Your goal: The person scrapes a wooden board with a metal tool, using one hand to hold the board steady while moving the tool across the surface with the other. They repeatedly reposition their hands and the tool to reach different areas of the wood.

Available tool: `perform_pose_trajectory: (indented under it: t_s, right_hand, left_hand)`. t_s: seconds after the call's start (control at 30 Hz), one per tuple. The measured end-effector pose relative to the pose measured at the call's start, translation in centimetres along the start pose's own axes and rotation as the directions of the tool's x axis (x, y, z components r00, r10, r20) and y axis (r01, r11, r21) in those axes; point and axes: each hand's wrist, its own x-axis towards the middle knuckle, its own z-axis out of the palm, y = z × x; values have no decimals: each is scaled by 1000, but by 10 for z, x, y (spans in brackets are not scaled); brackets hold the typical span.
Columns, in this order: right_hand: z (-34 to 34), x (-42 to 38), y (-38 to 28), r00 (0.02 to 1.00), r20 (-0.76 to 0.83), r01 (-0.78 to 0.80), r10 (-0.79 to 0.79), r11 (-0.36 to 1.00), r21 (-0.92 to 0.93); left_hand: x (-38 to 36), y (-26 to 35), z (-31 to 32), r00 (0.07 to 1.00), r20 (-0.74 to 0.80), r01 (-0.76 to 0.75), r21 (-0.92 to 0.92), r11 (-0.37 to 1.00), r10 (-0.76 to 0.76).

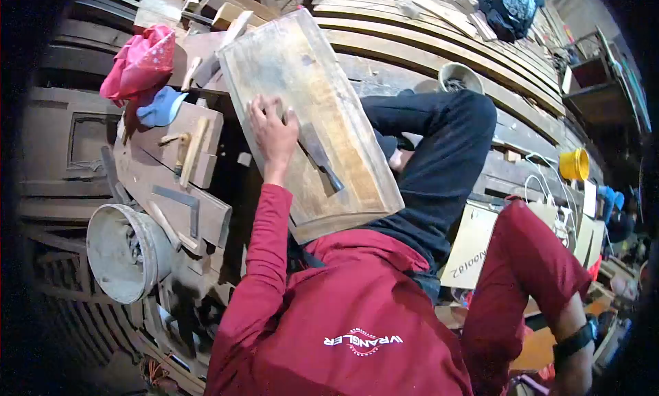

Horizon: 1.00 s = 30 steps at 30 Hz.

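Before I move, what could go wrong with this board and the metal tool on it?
The metal tool appears loose on the wooden board right beside your left hand, so it might slide off or nick you. The board also seems partly supported by your leg, so shifting that could tip it.

Matt, stained wood is seen in the broad panel (302, 60), and dull, dark metal in the tool (318, 154) upon it. At left, rough, smeared plastic is shown by the pale bucket (160, 243), soft cloth by the blue cap (158, 109). At right, smooth plastic is shown by the yellow bucket (574, 165). The near red top (357, 293) is made of matt cloth.
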Motion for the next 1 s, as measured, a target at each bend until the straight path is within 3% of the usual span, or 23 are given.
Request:
perform_pose_trajectory:
  t_s: [0.07,0.1,0.17,0.2,0.23,0.27,0.3,0.33,0.37,0.4,0.43,0.47,0.5,0.53,0.6,0.63,0.67,0.7,0.73,0.77,0.87,0.93,1.0]
  right_hand:
    - [-21,-37,-61,996,-16,84,-82,978,191]
    - [-16,-53,-80,997,-3,78,-78,982,172]
    - [2,-85,-109,976,-19,203,-217,876,438]
    - [11,-97,-89,988,-54,151,-142,880,451]
    - [18,-109,-41,984,-164,-4,74,922,387]
    - [22,-120,21,880,-342,-210,330,916,341]
    - [32,-133,76,661,-515,-462,545,837,292]
    - [46,-156,92,176,-661,-823,729,478,307]
    - [35,-170,140,33,-603,-990,797,-55,-127]
    - [49,-218,178,-3,-586,-992,810,-76,-100]
    - [62,-279,203,88,-499,-952,862,-74,-297]
    - [82,-305,221,-61,-444,-934,894,-208,-292]
    - [106,-342,232,134,-436,-871,890,-104,-479]
    - [126,-352,234,-33,-370,-875,928,-206,-438]
    - [153,-344,233,-19,-333,-819,943,-206,-536]
    - [161,-345,233,67,-359,-774,931,-179,-608]
    - [169,-351,231,69,-350,-755,934,-180,-630]
    - [174,-360,231,78,-345,-733,935,-180,-656]
    - [175,-366,230,85,-341,-709,936,-183,-681]
    - [172,-364,228,67,-320,-698,945,-185,-692]
    - [166,-348,226,-131,-318,-709,939,-313,-632]
    - [166,-353,220,-41,-368,-764,929,-267,-587]
    - [165,-358,213,34,-380,-798,924,-204,-567]
  left_hand:
    - [3,5,-11,1000,29,5,-27,1000,-4]
    - [0,4,-10,1000,9,-2,-29,1000,2]
    - [-4,-7,-6,997,8,-70,-100,993,71]
    - [-3,-7,0,998,-23,-53,-56,997,52]
    - [1,3,-7,998,54,31,-123,992,-24]
    - [2,-4,5,999,25,24,-114,993,-21]
    - [5,3,3,1000,13,18,-106,994,-17]
    - [5,9,0,1000,6,19,-92,996,-18]
    - [7,10,0,1000,-14,3,-114,993,-5]
    - [7,4,2,1000,7,26,-148,989,-25]
    - [9,-2,7,999,26,46,-185,982,-42]
    - [14,-8,11,997,45,64,-219,974,-55]
    - [18,-15,11,1000,4,-11,-128,992,12]
    - [26,-16,0,988,147,86,-257,963,-50]
    - [50,-18,-43,883,449,343,-426,837,-133]
    - [70,-46,-51,892,452,299,-585,754,-4]
    - [87,-68,-63,897,425,256,-726,638,124]
    - [98,-18,-139,878,479,367,-674,641,0]
    - [133,-57,-161,921,349,177,-771,612,173]
    - [152,-54,-199,942,262,78,-779,622,210]
    - [154,6,-288,896,106,-240,-703,669,432]
    - [140,59,-320,730,85,-472,-655,591,678]
    - [123,107,-331,449,128,-634,-652,416,884]
